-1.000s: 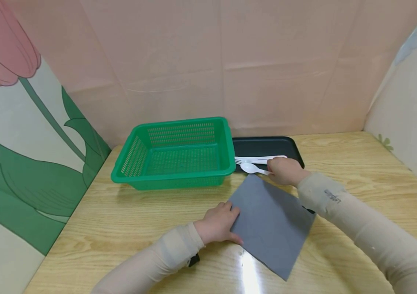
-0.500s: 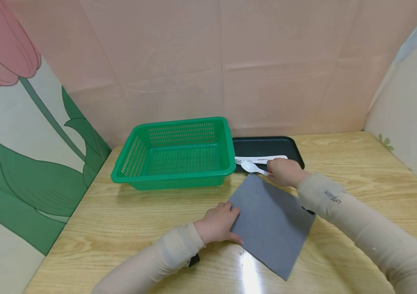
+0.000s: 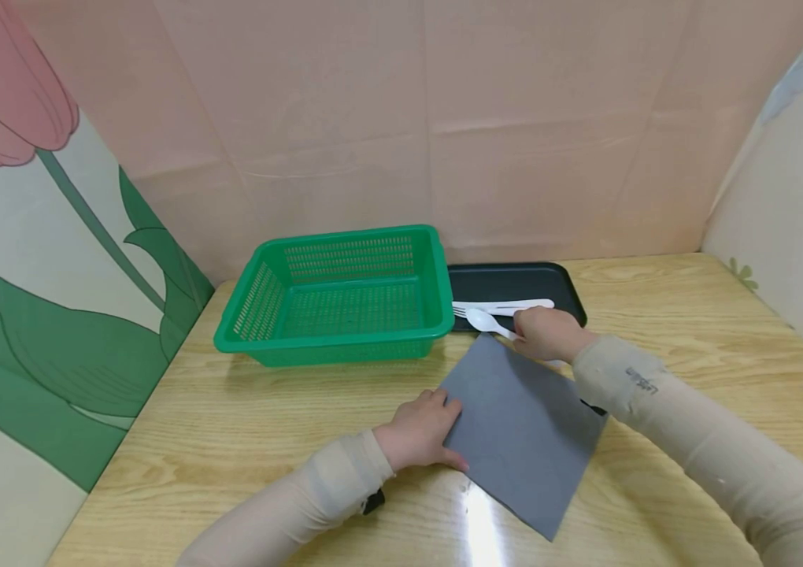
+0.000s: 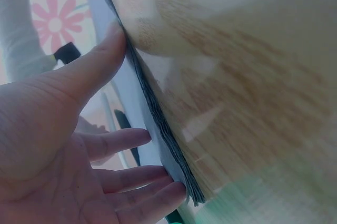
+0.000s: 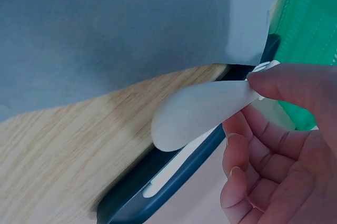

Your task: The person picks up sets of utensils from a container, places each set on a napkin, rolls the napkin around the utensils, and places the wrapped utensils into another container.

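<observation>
In the head view my right hand [image 3: 550, 332] pinches a white spoon [image 3: 482, 320] by its handle, over the near edge of the black tray [image 3: 515, 277]. The bowl points left; the right wrist view shows the broad handle end [image 5: 195, 116] sticking out past thumb and fingers. My left hand [image 3: 421, 431] rests at the left edge of a grey square cloth [image 3: 522, 433], fingers spread on it. Several thin layers show along the cloth's edge [image 4: 158, 113] in the left wrist view. Another long white utensil [image 3: 501, 305] and a fork, its tines showing, lie in the tray.
A green slotted basket [image 3: 345, 342] stands left of the tray and overlaps its left end in the head view. A pink-beige wall [image 3: 430, 142] rises behind the wooden table [image 3: 246, 425], with printed panels [image 3: 33, 315] at both sides.
The spoon has turned slightly in my right hand: its bowl has shifted a little right and up, and its handle end now shows below the hand. My left hand and the cloth have not moved.
</observation>
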